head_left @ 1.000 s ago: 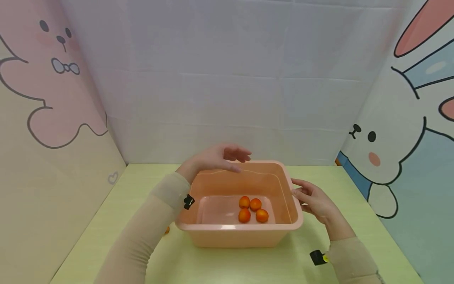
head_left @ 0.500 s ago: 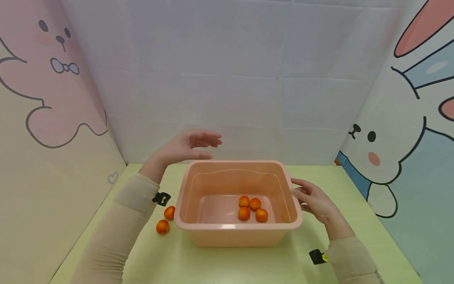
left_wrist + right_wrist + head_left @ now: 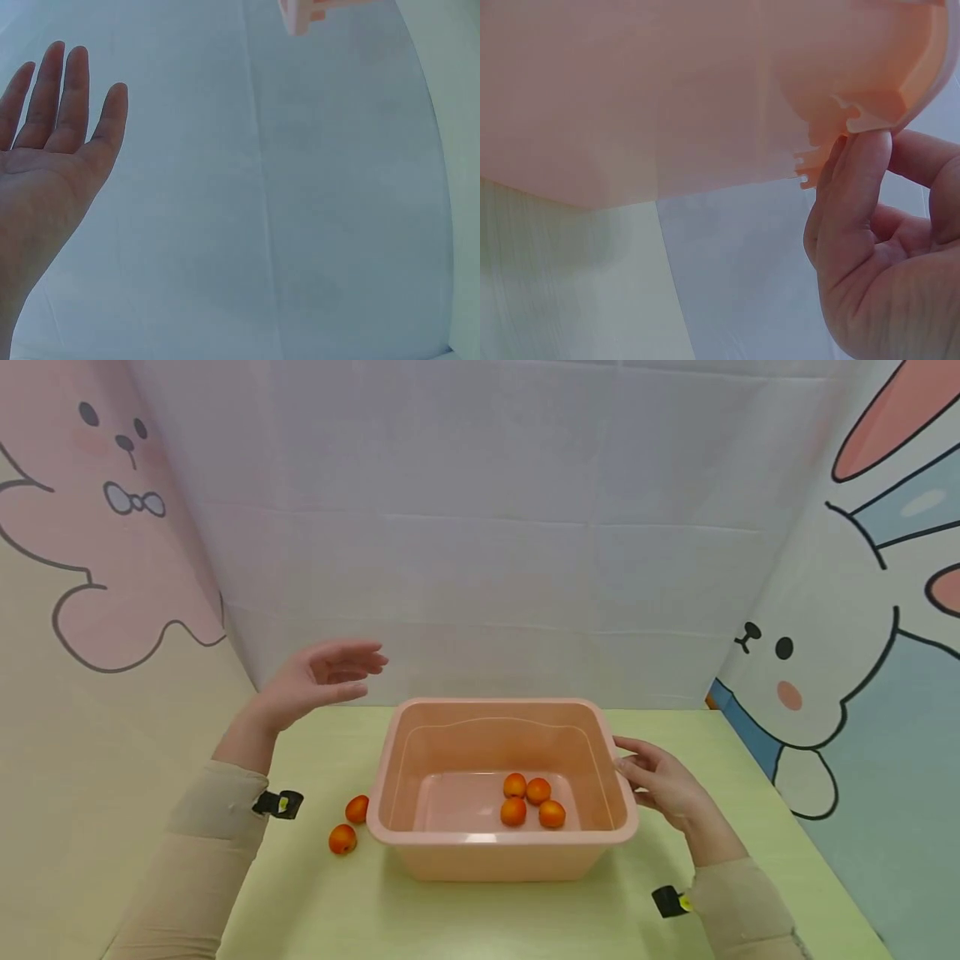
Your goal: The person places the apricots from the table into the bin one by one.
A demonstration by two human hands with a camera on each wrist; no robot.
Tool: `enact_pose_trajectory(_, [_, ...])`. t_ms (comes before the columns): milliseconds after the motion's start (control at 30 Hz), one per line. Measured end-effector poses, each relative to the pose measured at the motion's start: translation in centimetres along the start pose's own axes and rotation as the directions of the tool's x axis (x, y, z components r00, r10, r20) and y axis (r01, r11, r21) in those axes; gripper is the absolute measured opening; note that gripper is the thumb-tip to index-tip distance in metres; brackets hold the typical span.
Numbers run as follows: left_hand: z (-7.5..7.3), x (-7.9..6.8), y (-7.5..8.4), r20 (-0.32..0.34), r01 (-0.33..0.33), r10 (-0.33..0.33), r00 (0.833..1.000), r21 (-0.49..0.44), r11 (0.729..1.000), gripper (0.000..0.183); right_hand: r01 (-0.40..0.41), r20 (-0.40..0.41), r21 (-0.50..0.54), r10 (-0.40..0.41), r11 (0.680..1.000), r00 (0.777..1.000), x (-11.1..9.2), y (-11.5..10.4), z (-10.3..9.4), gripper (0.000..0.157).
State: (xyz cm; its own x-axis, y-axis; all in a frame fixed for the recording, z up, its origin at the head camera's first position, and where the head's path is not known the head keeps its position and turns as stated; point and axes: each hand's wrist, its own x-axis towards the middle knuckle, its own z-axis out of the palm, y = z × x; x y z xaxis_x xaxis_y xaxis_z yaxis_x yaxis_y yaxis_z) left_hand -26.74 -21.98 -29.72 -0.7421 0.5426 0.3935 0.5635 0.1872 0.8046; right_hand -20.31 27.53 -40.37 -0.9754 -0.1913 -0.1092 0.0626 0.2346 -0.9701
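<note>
A peach-coloured plastic basin (image 3: 502, 857) stands on the table, with several small round orange fruits, tangerine-like (image 3: 513, 812), gathered on its floor right of the middle. My right hand (image 3: 663, 783) holds the basin's right rim; in the right wrist view its fingers (image 3: 861, 180) curl up under the rim's edge. Up in the air left of the basin, my left hand (image 3: 303, 683) is held apart from everything, its fingers loosely extended. The left wrist view shows that palm (image 3: 45, 180) with nothing in it. Two more orange fruits (image 3: 342, 839) lie on the table close to the basin's left side.
The pale green table (image 3: 487, 918) reaches back to a white cloth wall (image 3: 487, 568). Side panels with a pink cartoon animal (image 3: 135, 552) and a white rabbit (image 3: 825, 652) flank it.
My left hand has moved left from over the basin to beyond its left side, bringing the two fruits on the table into view. The right hand stays at the rim.
</note>
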Motion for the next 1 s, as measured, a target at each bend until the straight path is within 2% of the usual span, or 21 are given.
enact_pose_trajectory(167, [-0.6,-2.6,-1.4,-0.051,0.03,-0.031,0.998,-0.027,0.999,0.052,0.007,0.002,0.002,-0.007,1.0,1.0,0.0,0.0,0.0,0.065])
enact_pose_trajectory(367, [-0.4,-5.5,-3.8,-0.103,0.07,-0.073,0.992,-0.032,0.997,0.05,0.013,0.002,-0.003,-0.013,1.0,1.0,-0.2,-0.3,0.0,0.065])
enact_pose_trajectory(533, [0.6,-7.5,-5.6,-0.12,0.057,-0.067,0.991,-0.085,0.995,0.049,0.006,-0.009,-0.003,-0.006,1.0,1.0,-0.2,-0.3,0.0,0.065])
enact_pose_trajectory(600, [1.1,-8.2,-6.1,-0.135,0.062,-0.072,0.988,-0.075,0.995,0.048,0.006,-0.01,0.001,-0.006,1.0,1.0,-0.3,-0.2,0.0,0.065])
enact_pose_trajectory(833, [3.0,-11.2,-8.2,-0.2,0.166,-0.162,0.966,0.005,0.986,0.05,-0.001,-0.006,-0.006,0.001,1.0,1.0,-0.2,-0.2,0.1,0.065])
enact_pose_trajectory(1000, [4.2,-13.1,-9.4,-0.252,0.209,-0.195,0.948,0.031,0.977,0.052,-0.009,-0.01,-0.015,0.009,1.0,1.0,-0.2,-0.3,0.3,0.065])
